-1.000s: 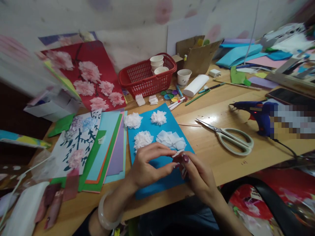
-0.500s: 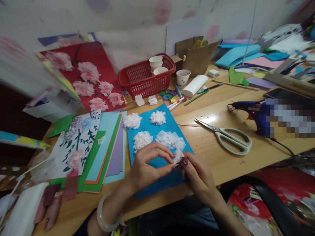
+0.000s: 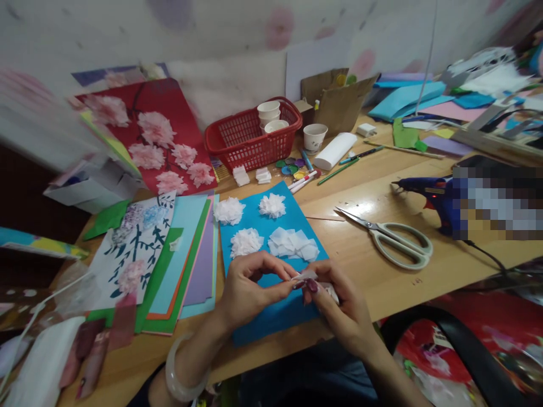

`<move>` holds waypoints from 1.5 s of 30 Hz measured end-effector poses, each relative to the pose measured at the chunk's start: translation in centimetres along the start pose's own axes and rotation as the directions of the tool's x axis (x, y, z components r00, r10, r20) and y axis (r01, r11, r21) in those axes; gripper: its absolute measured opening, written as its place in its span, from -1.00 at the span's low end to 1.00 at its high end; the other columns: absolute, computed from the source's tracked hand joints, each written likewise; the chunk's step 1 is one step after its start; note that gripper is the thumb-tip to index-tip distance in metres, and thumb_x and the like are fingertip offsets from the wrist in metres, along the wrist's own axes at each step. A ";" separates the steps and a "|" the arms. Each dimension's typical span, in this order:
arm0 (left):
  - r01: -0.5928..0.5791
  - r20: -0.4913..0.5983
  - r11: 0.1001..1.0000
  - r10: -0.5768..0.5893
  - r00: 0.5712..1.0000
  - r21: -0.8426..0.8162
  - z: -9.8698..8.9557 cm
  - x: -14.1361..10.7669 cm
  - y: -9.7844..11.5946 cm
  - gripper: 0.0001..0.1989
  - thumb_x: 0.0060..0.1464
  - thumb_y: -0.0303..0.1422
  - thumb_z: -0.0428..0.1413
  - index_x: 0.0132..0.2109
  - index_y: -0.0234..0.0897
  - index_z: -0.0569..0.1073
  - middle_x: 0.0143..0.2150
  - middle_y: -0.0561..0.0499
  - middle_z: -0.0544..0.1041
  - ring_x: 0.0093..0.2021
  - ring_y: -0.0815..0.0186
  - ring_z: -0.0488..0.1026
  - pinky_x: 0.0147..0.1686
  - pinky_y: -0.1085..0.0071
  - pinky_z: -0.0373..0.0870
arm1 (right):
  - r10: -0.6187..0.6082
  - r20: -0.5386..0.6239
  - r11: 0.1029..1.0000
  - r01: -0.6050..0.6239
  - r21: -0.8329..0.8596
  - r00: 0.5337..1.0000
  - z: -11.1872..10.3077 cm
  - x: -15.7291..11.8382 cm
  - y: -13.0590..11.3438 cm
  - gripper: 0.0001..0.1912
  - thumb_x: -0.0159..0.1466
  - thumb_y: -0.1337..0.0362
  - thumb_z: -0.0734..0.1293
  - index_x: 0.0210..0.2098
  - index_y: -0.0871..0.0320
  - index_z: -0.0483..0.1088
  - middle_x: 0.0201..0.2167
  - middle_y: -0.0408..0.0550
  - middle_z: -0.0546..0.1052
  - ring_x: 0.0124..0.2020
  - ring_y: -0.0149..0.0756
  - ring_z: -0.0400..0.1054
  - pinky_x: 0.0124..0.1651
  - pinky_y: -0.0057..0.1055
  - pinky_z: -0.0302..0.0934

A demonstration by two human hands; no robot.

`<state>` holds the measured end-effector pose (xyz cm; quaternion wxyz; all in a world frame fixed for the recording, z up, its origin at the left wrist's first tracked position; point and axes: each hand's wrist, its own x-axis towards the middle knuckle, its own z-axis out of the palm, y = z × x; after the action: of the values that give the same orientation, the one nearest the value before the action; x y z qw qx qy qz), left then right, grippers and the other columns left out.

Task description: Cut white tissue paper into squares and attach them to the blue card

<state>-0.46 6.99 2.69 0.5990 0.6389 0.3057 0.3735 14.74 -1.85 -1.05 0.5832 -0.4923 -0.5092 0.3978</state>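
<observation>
Above the blue sheet (image 3: 263,330), my left hand (image 3: 254,285) pinches the edge of a small white paper piece (image 3: 306,275). My right hand (image 3: 339,305) grips the same piece between thumb and fingers, and more white paper (image 3: 330,291) shows within that hand. Beyond my hands, loose white paper pieces (image 3: 292,244) lie in a pile on the blue sheet. Three ruffled white paper flowers rest there too: one at the upper left (image 3: 229,211), one at the top (image 3: 272,205) and one at the left (image 3: 246,242).
Scissors (image 3: 399,243) and a blue glue gun (image 3: 436,198) lie at the right. A red basket (image 3: 254,135) with cups stands at the back. Coloured papers (image 3: 199,271) and a red flower picture (image 3: 169,130) are at the left. A cable hangs over the right edge.
The white paper between my fingers has turned from upright to nearly flat. My fingertips have shifted slightly, and white paper now shows inside my right hand.
</observation>
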 end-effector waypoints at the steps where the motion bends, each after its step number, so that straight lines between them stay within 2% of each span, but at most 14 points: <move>1: 0.002 -0.023 0.999 -0.002 1.000 -0.034 0.0 0.1 0.0 -0.80 -0.12 -0.47 0.36 -0.50 -0.26 0.46 -0.46 0.02 0.62 -0.43 0.33 0.56 -0.35 0.41 0.51 | 0.002 -0.002 1.000 -0.002 -0.027 1.000 0.0 0.1 -0.1 -0.77 0.40 0.10 0.23 -0.28 0.09 0.39 -0.55 -0.20 0.39 -0.56 -0.40 0.23 -0.52 -0.48 0.11; 6: 0.043 -0.071 0.979 -0.058 0.996 -0.198 -0.1 0.5 -0.1 -0.69 -0.14 -0.43 0.39 -0.46 -0.26 0.36 -0.49 0.11 0.50 -0.46 0.43 0.46 -0.44 0.54 0.43 | 0.018 -0.035 0.998 -0.020 -0.058 0.999 0.0 0.2 -0.4 -0.73 0.39 0.12 0.24 -0.39 0.11 0.35 -0.62 -0.22 0.35 -0.63 -0.41 0.15 -0.56 -0.47 0.05; 9: 0.045 -0.088 0.983 -0.061 0.994 -0.178 0.0 0.6 -0.2 -0.70 -0.12 -0.43 0.38 -0.39 -0.24 0.37 -0.47 0.14 0.43 -0.46 0.44 0.41 -0.42 0.54 0.41 | 0.023 -0.049 0.997 -0.026 -0.067 0.999 0.0 0.2 -0.4 -0.74 0.38 0.15 0.24 -0.39 0.11 0.35 -0.61 -0.22 0.34 -0.62 -0.42 0.15 -0.56 -0.48 0.06; 12: -0.131 -0.159 0.990 0.138 0.978 0.058 0.0 0.5 -0.3 -0.79 -0.08 -0.46 0.35 -0.34 -0.23 0.45 -0.39 0.09 0.44 -0.34 0.37 0.42 -0.27 0.45 0.42 | 0.024 -0.080 0.996 -0.030 -0.084 0.996 0.0 0.3 -0.3 -0.75 0.38 0.16 0.24 -0.40 0.11 0.35 -0.60 -0.22 0.34 -0.61 -0.41 0.17 -0.53 -0.48 0.09; 14: -0.251 -0.098 0.937 0.281 0.955 0.245 0.1 0.2 -0.2 -0.82 -0.07 -0.46 0.35 -0.30 -0.21 0.53 -0.31 0.01 0.52 -0.24 0.29 0.47 -0.17 0.37 0.43 | 0.024 -0.092 0.996 -0.032 -0.084 0.995 0.0 0.3 -0.2 -0.75 0.38 0.16 0.26 -0.40 0.11 0.36 -0.61 -0.23 0.33 -0.60 -0.41 0.18 -0.52 -0.48 0.09; 16: -0.291 0.000 0.895 0.309 0.951 0.337 0.2 -0.1 -0.3 -0.77 -0.10 -0.44 0.38 -0.23 -0.20 0.58 -0.26 -0.03 0.60 -0.20 0.22 0.52 -0.13 0.30 0.45 | 0.029 -0.070 0.998 -0.033 -0.057 0.997 0.0 0.2 -0.1 -0.77 0.38 0.15 0.25 -0.36 0.10 0.39 -0.58 -0.22 0.36 -0.58 -0.41 0.21 -0.50 -0.48 0.11; 18: -0.244 0.021 0.903 0.253 0.967 0.354 0.5 -0.4 -0.5 -0.75 -0.11 -0.41 0.39 -0.20 -0.19 0.61 -0.26 -0.04 0.65 -0.22 0.19 0.56 -0.13 0.27 0.49 | 0.048 -0.023 0.999 -0.048 0.008 0.999 0.0 0.2 0.1 -0.74 0.42 0.12 0.19 -0.26 0.09 0.43 -0.53 -0.19 0.40 -0.55 -0.39 0.26 -0.48 -0.46 0.14; 21: -0.034 -0.057 0.969 0.049 0.997 0.244 0.8 -0.4 -0.9 -0.84 -0.04 -0.39 0.34 -0.24 -0.22 0.64 -0.26 -0.05 0.67 -0.26 0.21 0.60 -0.18 0.30 0.55 | 0.059 0.040 0.993 -0.063 0.101 0.997 0.0 0.2 0.3 -0.61 0.47 0.06 0.06 -0.15 0.07 0.45 -0.53 -0.19 0.39 -0.56 -0.39 0.23 -0.49 -0.46 0.13; 25: 0.231 -0.107 0.972 -0.234 0.966 -0.043 1.0 0.0 -1.0 -0.87 -0.09 -0.37 0.34 -0.31 -0.28 0.63 -0.33 -0.03 0.69 -0.32 0.25 0.61 -0.24 0.38 0.57 | 0.075 0.006 0.989 -0.075 0.131 0.997 0.1 0.2 0.5 -0.67 0.47 0.06 0.09 -0.13 0.03 0.42 -0.51 -0.21 0.39 -0.58 -0.42 0.18 -0.50 -0.49 0.12; 29: 0.284 -0.096 0.951 -0.296 0.950 -0.121 0.8 0.4 -0.8 -0.88 -0.13 -0.40 0.36 -0.38 -0.29 0.60 -0.41 0.03 0.66 -0.39 0.36 0.57 -0.31 0.49 0.53 | 0.087 -0.034 0.988 -0.082 0.128 0.996 0.1 0.1 0.6 -0.72 0.46 0.09 0.14 -0.23 0.03 0.40 -0.41 -0.18 0.45 -0.54 -0.43 0.20 -0.47 -0.50 0.14; 33: 0.195 -0.122 0.980 -0.200 0.972 -0.048 0.5 0.3 -0.9 -0.91 -0.08 -0.43 0.33 -0.42 -0.28 0.55 -0.46 0.07 0.59 -0.43 0.41 0.51 -0.38 0.55 0.47 | 0.035 -0.011 0.999 -0.035 0.018 0.999 -0.1 0.0 0.7 -0.70 0.46 0.12 0.14 -0.26 0.04 0.43 -0.37 -0.15 0.48 -0.47 -0.39 0.25 -0.41 -0.47 0.17; 37: -0.029 -0.093 0.987 0.044 0.995 0.156 0.2 0.0 -1.2 -0.91 -0.02 -0.47 0.29 -0.43 -0.28 0.53 -0.44 0.05 0.56 -0.38 0.37 0.50 -0.31 0.48 0.46 | -0.038 -0.018 0.997 0.037 -0.066 0.999 -0.1 0.1 0.6 -0.72 0.44 0.16 0.17 -0.32 0.06 0.42 -0.43 -0.17 0.46 -0.42 -0.37 0.31 -0.34 -0.45 0.18; 41: -0.233 0.013 0.925 0.241 0.971 0.299 0.2 -0.2 -1.0 -0.90 0.00 -0.53 0.27 -0.42 -0.28 0.53 -0.38 -0.01 0.61 -0.32 0.32 0.55 -0.23 0.40 0.47 | -0.054 -0.040 0.996 0.051 -0.070 0.998 0.0 0.2 0.3 -0.82 0.41 0.15 0.22 -0.26 0.05 0.38 -0.40 -0.17 0.48 -0.40 -0.35 0.35 -0.33 -0.45 0.21; 45: -0.296 0.007 0.913 0.306 0.952 0.283 0.5 -0.2 -0.8 -0.86 -0.03 -0.56 0.28 -0.45 -0.27 0.52 -0.38 -0.02 0.63 -0.33 0.32 0.58 -0.25 0.40 0.49 | -0.057 -0.053 0.995 0.053 -0.085 0.997 0.0 0.3 0.1 -0.83 0.40 0.17 0.24 -0.30 0.06 0.37 -0.46 -0.20 0.44 -0.47 -0.38 0.30 -0.40 -0.48 0.18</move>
<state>-0.11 6.62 1.85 0.4321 0.7495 0.2646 0.4260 14.76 -1.57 -1.08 0.5865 -0.5130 -0.5226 0.3461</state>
